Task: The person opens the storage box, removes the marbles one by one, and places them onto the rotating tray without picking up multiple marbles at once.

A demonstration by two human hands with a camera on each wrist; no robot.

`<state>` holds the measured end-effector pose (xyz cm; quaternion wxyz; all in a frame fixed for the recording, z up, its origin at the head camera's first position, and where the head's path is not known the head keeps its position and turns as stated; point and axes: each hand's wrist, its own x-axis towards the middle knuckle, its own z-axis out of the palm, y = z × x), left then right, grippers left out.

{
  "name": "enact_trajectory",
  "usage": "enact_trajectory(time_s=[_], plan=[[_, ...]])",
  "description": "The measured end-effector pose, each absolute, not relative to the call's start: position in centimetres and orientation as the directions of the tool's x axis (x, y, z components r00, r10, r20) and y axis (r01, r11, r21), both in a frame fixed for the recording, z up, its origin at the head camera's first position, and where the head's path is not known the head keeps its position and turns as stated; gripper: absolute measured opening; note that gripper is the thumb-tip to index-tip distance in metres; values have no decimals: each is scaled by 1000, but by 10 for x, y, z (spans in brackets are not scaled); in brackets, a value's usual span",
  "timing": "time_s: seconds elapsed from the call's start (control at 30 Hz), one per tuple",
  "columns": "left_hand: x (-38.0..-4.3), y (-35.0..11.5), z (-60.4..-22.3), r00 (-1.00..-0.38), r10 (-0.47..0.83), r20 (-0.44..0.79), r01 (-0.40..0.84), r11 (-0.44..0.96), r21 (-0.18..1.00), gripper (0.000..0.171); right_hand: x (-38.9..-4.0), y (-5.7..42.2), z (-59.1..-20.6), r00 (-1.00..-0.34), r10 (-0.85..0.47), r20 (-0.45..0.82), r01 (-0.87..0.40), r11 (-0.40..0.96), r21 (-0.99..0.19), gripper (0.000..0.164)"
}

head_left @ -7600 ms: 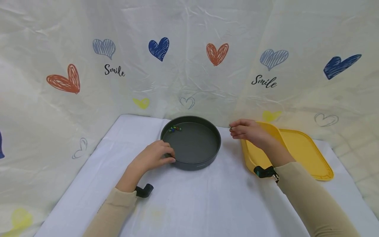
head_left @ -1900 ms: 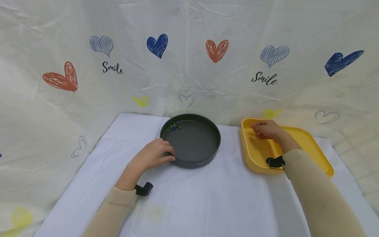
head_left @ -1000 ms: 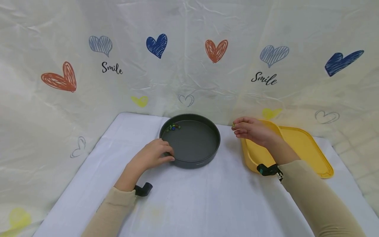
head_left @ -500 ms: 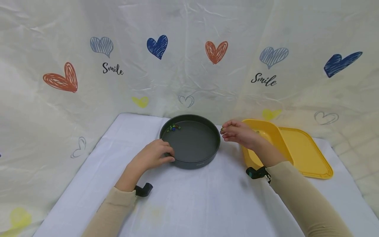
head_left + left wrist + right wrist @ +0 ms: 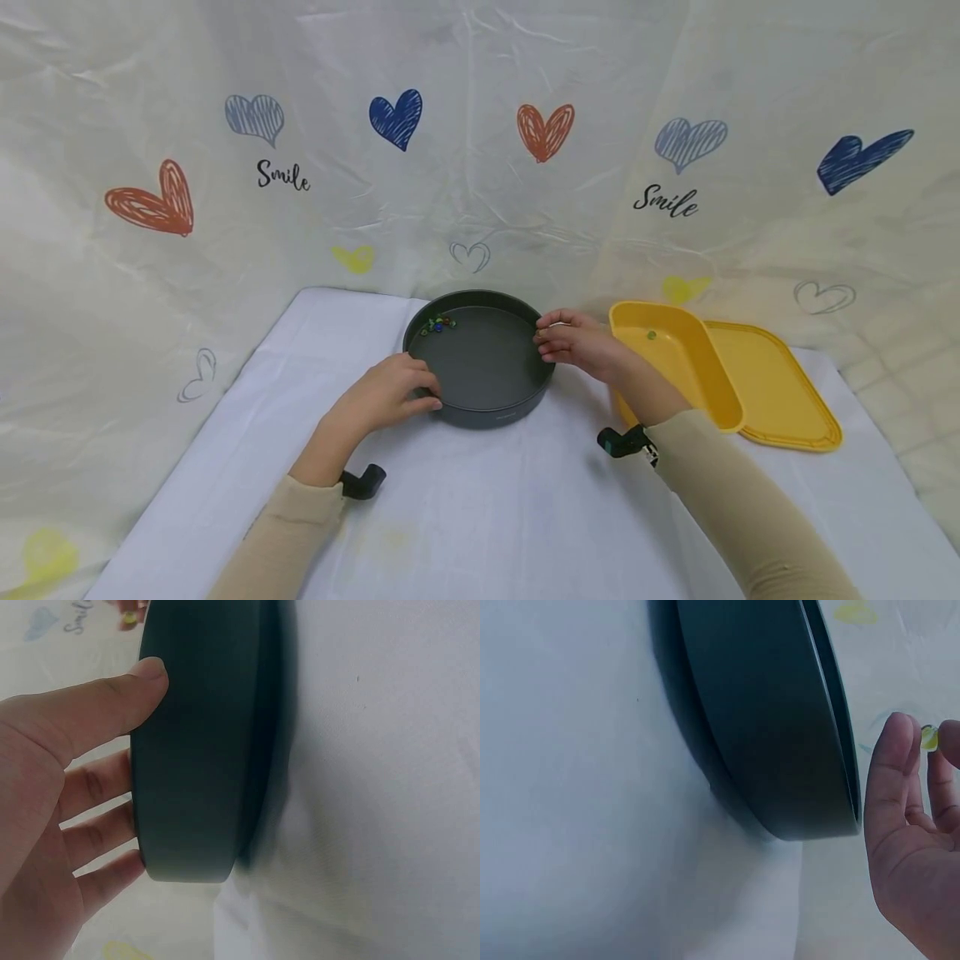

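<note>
A round dark grey pan [image 5: 483,367] stands near the back of the table, with several coloured marbles [image 5: 438,326] clustered at its far left. My left hand [image 5: 386,392] holds its left rim, thumb on the outer wall and fingers over the edge, as the left wrist view shows. Over the pan's right rim, my right hand [image 5: 581,346] pinches a yellow-green marble [image 5: 928,738] between thumb and fingertip. To the right sits an open yellow box [image 5: 693,354], partly behind my right forearm. One pale green marble [image 5: 651,335] lies inside it; part of the box floor is hidden.
A flat yellow lid [image 5: 783,392] lies against the box's right side. White cloth [image 5: 480,517] covers the table. A pale sheet [image 5: 465,192] printed with hearts hangs close behind the pan and box. Small black cameras sit on both wrists.
My right hand was down in the yellow box, then came up with a marble and moved left to the pan's right rim. My left hand has stayed on the pan.
</note>
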<state>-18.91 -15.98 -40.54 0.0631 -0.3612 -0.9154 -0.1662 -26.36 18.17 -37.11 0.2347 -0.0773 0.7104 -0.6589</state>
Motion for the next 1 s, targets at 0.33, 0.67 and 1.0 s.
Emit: enact_trajectory(time_s=[0.33, 0.67, 1.0], plan=[[-188, -160, -404, -729, 641, 240, 684, 684, 252, 8, -263, 161, -376, -875, -432, -218, 182, 123, -976, 27], [-189, -161, -405, -714, 652, 254, 700, 672, 241, 8, -264, 142, -380, -873, -431, -228, 176, 159, -972, 32], [-189, -160, -404, -718, 652, 244, 696, 674, 249, 8, -263, 126, -383, -873, -437, -217, 147, 189, -971, 23]])
